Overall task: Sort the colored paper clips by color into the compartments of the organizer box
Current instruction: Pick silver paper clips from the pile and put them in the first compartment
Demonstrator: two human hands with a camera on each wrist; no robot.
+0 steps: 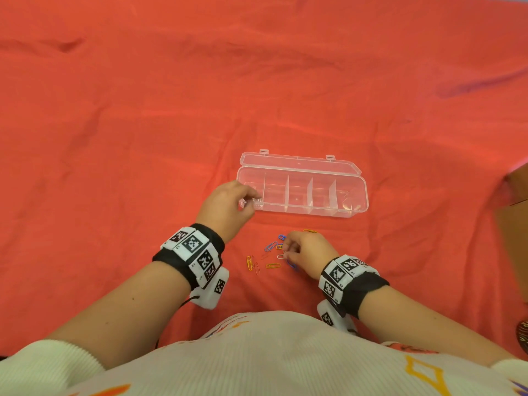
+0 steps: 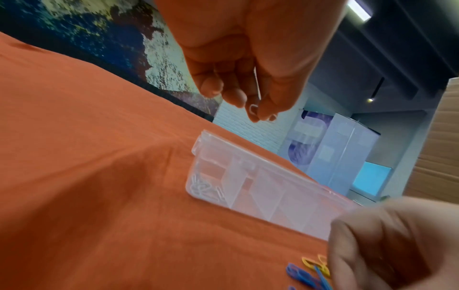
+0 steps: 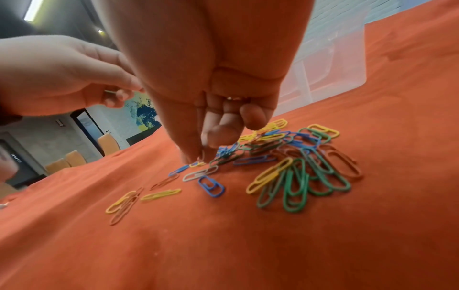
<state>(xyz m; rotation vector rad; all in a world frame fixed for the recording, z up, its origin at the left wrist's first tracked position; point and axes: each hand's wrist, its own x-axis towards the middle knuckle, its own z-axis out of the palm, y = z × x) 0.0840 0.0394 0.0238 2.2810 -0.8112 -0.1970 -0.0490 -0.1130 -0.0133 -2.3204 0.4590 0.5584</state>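
Note:
The clear organizer box [image 1: 357,210] lies open on the red cloth, its lid folded back. Several white clips [image 2: 206,188] lie in its leftmost compartment; the other compartments look empty. My left hand [image 1: 251,200] hovers at the box's left end and pinches a white paper clip [image 2: 255,109]. My right hand [image 1: 285,252] reaches down into the pile of coloured clips [image 3: 285,157] nearer me, thumb and forefinger [image 3: 198,158] pinched on a clip of unclear colour. A white clip [image 3: 200,173] lies just below those fingertips. Green, blue, yellow and red clips are mixed together.
A few yellow and red clips [image 1: 253,264] lie scattered left of the pile. A brown cardboard box [image 1: 514,201] stands at the right edge. My torso in a white sweater [image 1: 257,352] borders the near side. Wrinkled red cloth [image 1: 143,138] covers the whole surface.

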